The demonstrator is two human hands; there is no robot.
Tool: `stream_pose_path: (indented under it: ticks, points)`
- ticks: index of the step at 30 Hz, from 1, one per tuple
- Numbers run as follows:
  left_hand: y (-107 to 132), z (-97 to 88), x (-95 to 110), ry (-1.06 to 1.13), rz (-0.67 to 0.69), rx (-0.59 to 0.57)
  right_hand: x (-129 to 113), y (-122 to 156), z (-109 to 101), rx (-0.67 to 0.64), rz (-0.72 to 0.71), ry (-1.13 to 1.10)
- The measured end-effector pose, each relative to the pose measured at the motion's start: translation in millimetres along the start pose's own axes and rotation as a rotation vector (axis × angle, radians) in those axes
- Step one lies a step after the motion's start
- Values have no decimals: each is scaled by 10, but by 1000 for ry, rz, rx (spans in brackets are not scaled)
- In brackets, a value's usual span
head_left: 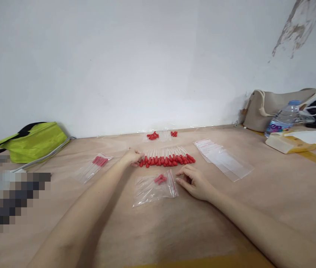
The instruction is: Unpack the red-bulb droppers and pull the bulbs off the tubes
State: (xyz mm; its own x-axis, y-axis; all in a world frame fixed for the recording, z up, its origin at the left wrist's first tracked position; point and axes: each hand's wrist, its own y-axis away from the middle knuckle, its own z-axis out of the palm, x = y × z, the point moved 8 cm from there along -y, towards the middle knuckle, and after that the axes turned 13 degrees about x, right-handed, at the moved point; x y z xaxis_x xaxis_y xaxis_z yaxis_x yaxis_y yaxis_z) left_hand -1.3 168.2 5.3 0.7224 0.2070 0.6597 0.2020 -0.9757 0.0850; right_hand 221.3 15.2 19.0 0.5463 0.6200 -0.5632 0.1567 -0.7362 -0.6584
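A row of several glass droppers with red rubber bulbs (167, 159) lies on the brown table. My left hand (134, 156) rests at the row's left end, fingers curled onto the outermost dropper. My right hand (194, 182) lies on the table beside the red-striped mouth of a clear zip bag (154, 188) that holds a few droppers; its fingers are loosely bent and hold nothing I can see.
A filled bag of droppers (94, 166) lies to the left, and a stack of empty zip bags (223, 159) to the right. More red bulbs in plastic (158, 135) sit near the wall. A green bag (29, 141), a beige bag (272, 107), a water bottle (283, 118) and a box (292, 143) stand at the sides.
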Motion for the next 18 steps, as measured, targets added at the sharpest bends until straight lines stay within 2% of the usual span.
stream_pose_path:
  ticks: [5,7,10,12,13,15,18]
  points:
    - [71,-124,28,-20,118,77,16,6,1,-8,2,13]
    - [227,-188,50,-24,207,147,31,7,4,-17,22,14]
    - [642,-199,112,0,422,210,43,-6,37,-48,63,7]
    - [1057,-124,260,58,768,181,39,-28,78,-64,89,-2]
    - [1217,-68,265,94,847,139,36,-43,101,-65,103,-11]
    - [1411,60,215,126,890,45,32,-68,152,-64,136,-45]
    - [1486,185,128,129,850,-24,34,-83,211,-57,170,-82]
